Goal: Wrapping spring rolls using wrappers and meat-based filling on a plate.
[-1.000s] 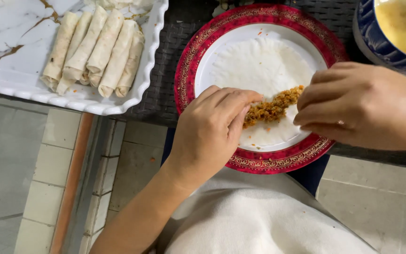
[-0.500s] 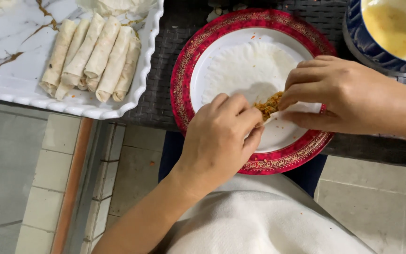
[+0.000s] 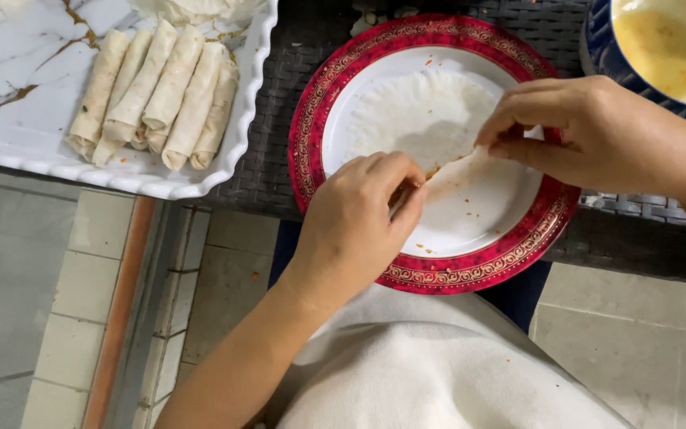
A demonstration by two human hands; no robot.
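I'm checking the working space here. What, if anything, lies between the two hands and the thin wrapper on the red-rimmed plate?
Nothing visible does. The left hand and the right hand both already pinch the wrapper, folding its near edge on the plate. The tray of finished rolls and the bowl of yellow liquid sit off to the sides.

A single camera, worn on the person's head, looked almost straight down and stood close to the work. The red-rimmed plate (image 3: 438,270) on the dark woven surface (image 3: 267,171) sat near the middle of the picture. A white tray (image 3: 33,159) ran off the upper left and tiled floor (image 3: 41,318) filled the lower edge.
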